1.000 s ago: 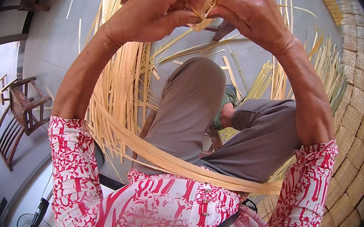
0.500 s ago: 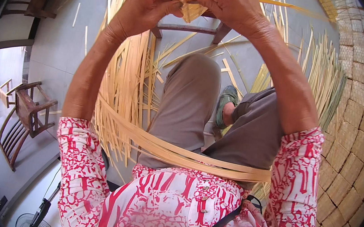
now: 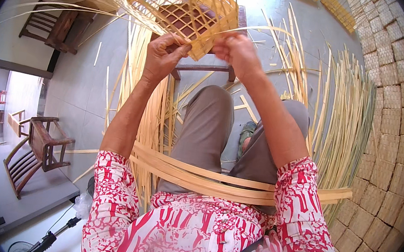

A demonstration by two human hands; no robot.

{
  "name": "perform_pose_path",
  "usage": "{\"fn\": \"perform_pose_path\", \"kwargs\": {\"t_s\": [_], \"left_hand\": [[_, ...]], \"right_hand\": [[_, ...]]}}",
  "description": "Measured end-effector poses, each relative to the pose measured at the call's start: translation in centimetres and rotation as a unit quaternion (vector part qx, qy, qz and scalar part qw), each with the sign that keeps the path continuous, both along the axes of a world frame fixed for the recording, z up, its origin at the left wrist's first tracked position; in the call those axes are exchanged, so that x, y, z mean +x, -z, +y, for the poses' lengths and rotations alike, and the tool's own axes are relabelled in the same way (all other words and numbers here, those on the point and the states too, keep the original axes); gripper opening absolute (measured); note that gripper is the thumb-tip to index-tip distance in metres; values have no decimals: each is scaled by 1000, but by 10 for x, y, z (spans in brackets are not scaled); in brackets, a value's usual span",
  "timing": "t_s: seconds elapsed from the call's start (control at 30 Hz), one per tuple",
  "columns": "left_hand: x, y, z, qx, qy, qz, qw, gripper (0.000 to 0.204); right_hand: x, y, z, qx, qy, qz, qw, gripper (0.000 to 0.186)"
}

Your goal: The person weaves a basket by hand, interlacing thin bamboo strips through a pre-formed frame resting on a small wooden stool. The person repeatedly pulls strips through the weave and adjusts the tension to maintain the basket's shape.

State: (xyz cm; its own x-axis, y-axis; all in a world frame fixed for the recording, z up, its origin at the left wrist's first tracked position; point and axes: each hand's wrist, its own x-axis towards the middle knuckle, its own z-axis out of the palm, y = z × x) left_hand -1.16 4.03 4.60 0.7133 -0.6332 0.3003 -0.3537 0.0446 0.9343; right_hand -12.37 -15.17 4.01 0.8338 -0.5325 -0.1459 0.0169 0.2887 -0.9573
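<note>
Pinching a yellow open-weave basket (image 3: 190,21) at its near edge

Past pale strips (image 3: 234,191) across the lap (image 3: 206,136): gripping that edge with left hand (image 3: 166,57); with right hand (image 3: 238,53) blurred just beside, cannot tell whether holding anything. Probably light, springy, splinter-prone; best held at dense near corner with 2 hands. Placed over dark red stool (image 3: 200,68).

Handling of an open weave, viewed from above. The left hand (image 3: 166,57) pinches the near edge of a woven lattice (image 3: 204,44); the right hand (image 3: 238,55), blurred, lies at its right side, contact not discernible. The lattice extends over a dark wooden stool (image 3: 203,68). Flat pale strips (image 3: 234,193) cross the seated person's lap (image 3: 201,136). Further loose strips (image 3: 343,107) lie on the grey floor (image 3: 84,87), left and right. A slatted chair (image 3: 43,143) occupies the left; block-patterned weaving (image 3: 391,147) borders the right.
</note>
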Motion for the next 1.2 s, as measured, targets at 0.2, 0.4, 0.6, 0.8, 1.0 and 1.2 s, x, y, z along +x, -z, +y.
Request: {"fn": "perform_pose_path", "kwargs": {"t_s": [0.2,0.4,0.6,0.8,1.0,1.2], "left_hand": [[-2,0,0,14,-16,-44,999,10],[-4,-4,1,6,1,-96,995,13],[3,0,5,22,10,-99,995,15],[5,-5,2,28,16,-95,995,19],[7,0,-1,12,26,-93,995,16],[7,4,4,29,4,-100,995,17]], "right_hand": [[6,-29,-7,346,112,-112,925,14],[14,-25,-31,206,-200,-170,943,24],[4,-72,4,-113,-331,-178,920,50],[-7,-64,8,-163,-299,-121,933,29],[-1,-53,9,-233,-68,-122,962,40],[2,-60,7,-231,-91,-130,960,22]]}}
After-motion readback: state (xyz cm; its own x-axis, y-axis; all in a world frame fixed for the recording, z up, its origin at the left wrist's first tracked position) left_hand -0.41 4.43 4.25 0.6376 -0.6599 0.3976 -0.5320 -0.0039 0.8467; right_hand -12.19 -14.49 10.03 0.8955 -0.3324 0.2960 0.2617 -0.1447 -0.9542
